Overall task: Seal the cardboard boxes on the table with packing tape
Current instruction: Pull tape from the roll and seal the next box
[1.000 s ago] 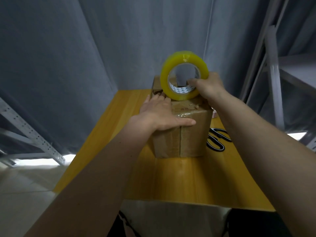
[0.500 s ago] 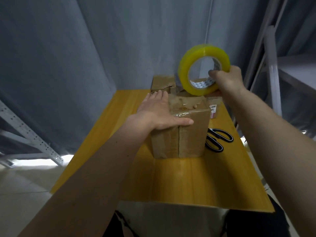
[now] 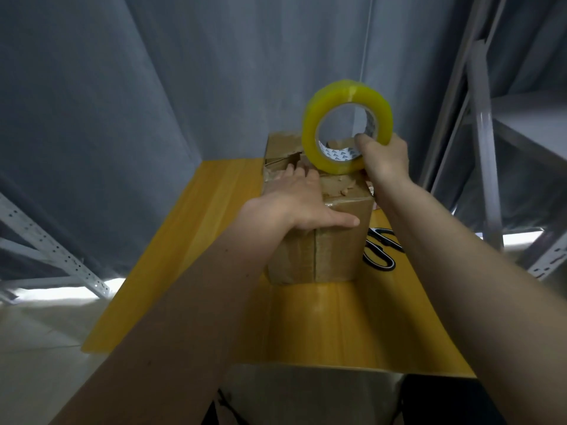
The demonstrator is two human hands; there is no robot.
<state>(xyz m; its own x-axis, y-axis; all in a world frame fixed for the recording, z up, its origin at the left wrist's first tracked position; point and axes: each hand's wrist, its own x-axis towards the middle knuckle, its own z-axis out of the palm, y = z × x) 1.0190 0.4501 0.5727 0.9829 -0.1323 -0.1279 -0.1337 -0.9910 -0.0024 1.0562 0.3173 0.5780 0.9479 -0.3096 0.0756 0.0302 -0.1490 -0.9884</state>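
A brown cardboard box (image 3: 334,253) stands on the yellow table (image 3: 337,326), with old tape down its front seam. My left hand (image 3: 303,204) lies flat on the box's top, fingers straight, thumb along the front edge. My right hand (image 3: 383,157) grips a yellow roll of packing tape (image 3: 346,130), thumb through its core, and holds it upright just above the far right of the box top. A second cardboard box (image 3: 280,148) with a torn top stands right behind the first, partly hidden.
Black-handled scissors (image 3: 380,250) lie on the table right of the box, partly behind my right forearm. Grey curtains hang behind the table. Metal shelving (image 3: 484,148) stands to the right, and a perforated metal strut (image 3: 52,250) at the lower left.
My right hand swung the tape roll out to the right and up, then brought it back left and down over the box top. My left hand stayed pressed on the box.
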